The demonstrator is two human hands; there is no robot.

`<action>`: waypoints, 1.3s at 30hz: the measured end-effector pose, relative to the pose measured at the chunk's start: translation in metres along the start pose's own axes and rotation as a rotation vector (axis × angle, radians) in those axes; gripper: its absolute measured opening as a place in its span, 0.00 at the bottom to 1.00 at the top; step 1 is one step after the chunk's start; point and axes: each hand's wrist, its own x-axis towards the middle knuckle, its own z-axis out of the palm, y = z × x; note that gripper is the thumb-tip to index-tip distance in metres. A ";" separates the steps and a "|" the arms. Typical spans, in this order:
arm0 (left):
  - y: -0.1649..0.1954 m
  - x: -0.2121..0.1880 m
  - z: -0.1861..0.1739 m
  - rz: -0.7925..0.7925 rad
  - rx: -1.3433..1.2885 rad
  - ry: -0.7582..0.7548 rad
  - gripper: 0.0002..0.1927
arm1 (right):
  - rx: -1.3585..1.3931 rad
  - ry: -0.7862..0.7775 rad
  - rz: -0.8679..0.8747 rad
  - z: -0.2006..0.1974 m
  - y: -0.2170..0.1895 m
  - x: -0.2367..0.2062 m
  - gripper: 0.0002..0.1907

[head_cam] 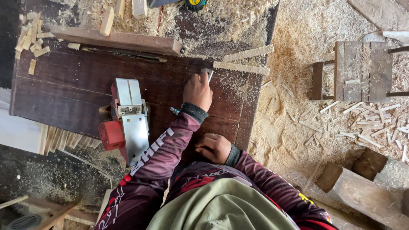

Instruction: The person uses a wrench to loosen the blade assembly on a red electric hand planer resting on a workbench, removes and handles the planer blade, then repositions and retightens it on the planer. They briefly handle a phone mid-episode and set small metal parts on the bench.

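Observation:
My left hand [198, 91] reaches out over a dark wooden board [68, 89] and grips a thin tool [208, 74]. The tool's grey tip touches the board near a pale wooden strip [240, 67], and a teal end pokes out by my wrist. My right hand [214, 148] rests as a closed fist on the board's near edge with nothing visible in it. A red and silver electric planer [128, 119] lies on the board to the left of my left forearm.
A reddish timber bar [115, 39] lies across the far side of the board, with small offcuts [32, 40] and a tape measure [195, 4] beyond. Sawdust and shavings cover the floor. A small wooden stool [362, 70] stands at right, and timber blocks [362, 191] lie lower right.

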 end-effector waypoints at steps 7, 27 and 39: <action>0.019 -0.002 -0.013 0.074 0.138 0.071 0.24 | -0.040 0.006 -0.004 0.001 -0.005 -0.007 0.06; -0.014 0.016 -0.036 -0.110 -0.655 0.009 0.31 | 0.413 0.346 0.368 -0.015 0.009 -0.009 0.14; 0.041 -0.079 -0.133 -0.126 -1.023 -0.181 0.26 | 0.617 0.584 0.566 -0.060 -0.042 0.020 0.08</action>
